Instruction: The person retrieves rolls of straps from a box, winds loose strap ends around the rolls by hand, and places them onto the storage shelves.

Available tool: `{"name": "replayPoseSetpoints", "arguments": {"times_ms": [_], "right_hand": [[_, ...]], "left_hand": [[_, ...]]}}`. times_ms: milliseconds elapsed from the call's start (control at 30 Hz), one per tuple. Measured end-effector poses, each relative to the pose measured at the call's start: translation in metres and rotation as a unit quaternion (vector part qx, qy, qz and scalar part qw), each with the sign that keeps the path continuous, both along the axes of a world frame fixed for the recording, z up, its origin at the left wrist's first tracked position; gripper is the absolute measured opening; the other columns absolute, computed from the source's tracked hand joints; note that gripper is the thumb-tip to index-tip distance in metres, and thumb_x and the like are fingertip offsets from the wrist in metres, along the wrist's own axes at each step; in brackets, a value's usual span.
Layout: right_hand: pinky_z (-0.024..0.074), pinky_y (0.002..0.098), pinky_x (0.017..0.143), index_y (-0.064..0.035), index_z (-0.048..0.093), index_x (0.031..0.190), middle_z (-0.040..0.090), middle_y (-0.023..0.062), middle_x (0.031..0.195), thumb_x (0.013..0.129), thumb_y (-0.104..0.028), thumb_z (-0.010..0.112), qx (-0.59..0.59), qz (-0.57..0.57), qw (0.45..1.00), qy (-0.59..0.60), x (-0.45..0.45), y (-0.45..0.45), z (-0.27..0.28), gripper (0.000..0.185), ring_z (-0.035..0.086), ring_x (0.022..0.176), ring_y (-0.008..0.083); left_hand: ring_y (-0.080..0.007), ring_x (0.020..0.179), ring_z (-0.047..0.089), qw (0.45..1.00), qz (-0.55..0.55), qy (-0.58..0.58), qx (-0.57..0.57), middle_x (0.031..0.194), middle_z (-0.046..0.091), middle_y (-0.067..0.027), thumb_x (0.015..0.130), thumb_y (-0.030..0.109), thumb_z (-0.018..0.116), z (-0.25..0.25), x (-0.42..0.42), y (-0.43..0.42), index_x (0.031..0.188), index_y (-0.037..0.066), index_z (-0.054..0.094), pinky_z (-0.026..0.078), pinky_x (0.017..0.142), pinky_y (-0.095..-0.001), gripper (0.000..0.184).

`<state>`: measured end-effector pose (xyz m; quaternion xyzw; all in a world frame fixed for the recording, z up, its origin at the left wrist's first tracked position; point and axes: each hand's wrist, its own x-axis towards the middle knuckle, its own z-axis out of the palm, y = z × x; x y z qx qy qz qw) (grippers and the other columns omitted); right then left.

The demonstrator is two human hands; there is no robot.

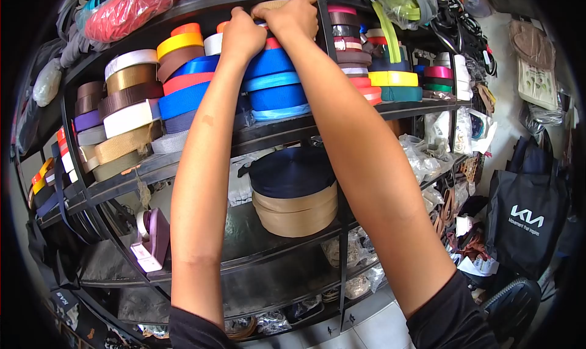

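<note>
Both my arms reach up to the top of a stack of webbing rolls on the upper shelf. My left hand (pixel 244 34) is closed at the stack's upper left, by a red roll; what its fingers hold is hidden. My right hand (pixel 292 18) has its fingers curled at a tan roll (pixel 273 4) on top of the stack. Below the hands sit blue rolls (pixel 278 97). Brown, white and tan rolls (pixel 129 98) stand to the left, and yellow and green rolls (pixel 394 79) to the right.
A navy roll (pixel 292 170) rests on tan rolls (pixel 296 213) on the shelf below. Plastic bags (pixel 128 13) lie on the top shelf. A black bag (pixel 525 218) hangs at the right. The black shelf edge (pixel 268 131) runs beneath the upper rolls.
</note>
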<state>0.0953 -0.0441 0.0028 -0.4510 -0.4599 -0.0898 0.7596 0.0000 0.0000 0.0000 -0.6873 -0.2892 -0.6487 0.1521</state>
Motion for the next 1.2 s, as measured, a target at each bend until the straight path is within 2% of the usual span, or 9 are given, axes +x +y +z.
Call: {"name": "replayPoseSetpoints", "arguments": {"times_ms": [167,267,367,467,533,600,700,1067,1200], "right_hand": [[0.0375,0.0410,0.102,0.0090,0.032,0.122,0.052,0.0257,0.123,0.048,-0.034,0.089,-0.012,0.025,0.999,0.018,0.003,0.005,0.005,0.103,0.050,0.119,0.0339],[0.0365,0.0405,0.102,0.0127,0.022,0.128,0.050,0.0272,0.126,0.047,-0.031,0.089,-0.037,0.156,0.987,0.015,0.018,0.006,0.012,0.115,0.048,0.122,0.0335],[0.0371,0.0355,0.102,0.0164,0.001,0.133,0.051,0.0286,0.125,0.048,-0.026,0.088,-0.069,0.156,0.985,0.035,0.014,0.014,0.024,0.129,0.047,0.124,0.0314],[0.0404,0.0302,0.098,0.0139,0.025,0.135,0.051,0.0295,0.125,0.052,-0.023,0.084,-0.034,0.180,0.981,0.064,0.012,0.028,0.031,0.108,0.048,0.123,0.0297],[0.0440,0.0285,0.093,0.0067,0.050,0.118,0.057,0.0251,0.119,0.055,-0.022,0.082,-0.066,0.188,0.980,-0.030,0.022,0.044,0.051,0.077,0.054,0.114,0.0268],[0.0495,0.0280,0.085,-0.0051,0.074,0.081,0.067,0.0148,0.105,0.058,-0.024,0.079,-0.108,0.182,0.974,-0.079,0.030,0.046,0.056,0.030,0.064,0.095,0.0208],[0.0505,0.0270,0.083,-0.0041,0.074,0.085,0.070,0.0101,0.096,0.057,-0.025,0.079,-0.063,0.227,0.971,-0.044,0.034,0.044,0.046,0.036,0.067,0.084,0.0175],[0.0457,0.0280,0.094,0.0026,0.069,0.098,0.063,0.0186,0.114,0.050,-0.031,0.083,-0.027,0.213,0.976,-0.036,0.039,0.068,0.045,0.060,0.062,0.105,0.0231],[0.0442,0.0282,0.095,0.0045,0.065,0.106,0.062,0.0192,0.115,0.050,-0.034,0.084,-0.037,0.222,0.970,-0.090,0.045,0.069,0.046,0.070,0.060,0.107,0.0249]], "left_hand": [[-0.0445,0.105,0.058,0.999,-0.020,-0.019,0.018,0.105,0.058,-0.0366,0.073,0.009,0.058,0.001,0.001,0.010,0.122,-0.014,0.042,0.046,0.093,-0.0436,0.057],[-0.0439,0.106,0.058,1.000,-0.004,-0.008,0.010,0.106,0.059,-0.0358,0.073,0.008,0.057,0.001,0.000,0.004,0.123,-0.012,0.043,0.046,0.093,-0.0434,0.057],[-0.0431,0.106,0.058,1.000,0.010,-0.019,0.009,0.107,0.059,-0.0349,0.073,0.007,0.056,-0.003,0.001,-0.003,0.124,-0.011,0.044,0.046,0.093,-0.0427,0.055],[-0.0419,0.107,0.058,1.000,0.016,-0.014,0.020,0.108,0.059,-0.0327,0.074,0.007,0.055,-0.006,-0.001,-0.008,0.124,-0.009,0.046,0.045,0.094,-0.0417,0.053],[-0.0411,0.107,0.058,0.999,0.000,-0.022,0.042,0.109,0.060,-0.0311,0.074,0.007,0.055,-0.009,-0.003,-0.007,0.123,-0.008,0.048,0.045,0.094,-0.0412,0.051],[-0.0405,0.108,0.058,0.998,-0.009,-0.023,0.055,0.109,0.060,-0.0300,0.074,0.007,0.054,-0.010,-0.004,-0.006,0.122,-0.007,0.050,0.045,0.095,-0.0407,0.049],[-0.0399,0.107,0.058,0.998,-0.007,-0.027,0.059,0.109,0.061,-0.0295,0.074,0.007,0.055,-0.012,0.001,-0.006,0.120,-0.007,0.052,0.045,0.094,-0.0405,0.048],[-0.0366,0.094,0.065,0.988,0.030,0.045,-0.142,0.081,0.066,-0.0283,0.068,0.011,0.059,0.007,0.002,-0.026,0.109,-0.011,0.056,0.049,0.086,-0.0387,0.046],[-0.0298,0.075,0.067,0.995,0.028,-0.007,-0.099,0.074,0.066,-0.0234,0.071,0.008,0.054,0.008,0.009,-0.014,0.103,-0.014,0.056,0.050,0.069,-0.0358,0.039]]}}
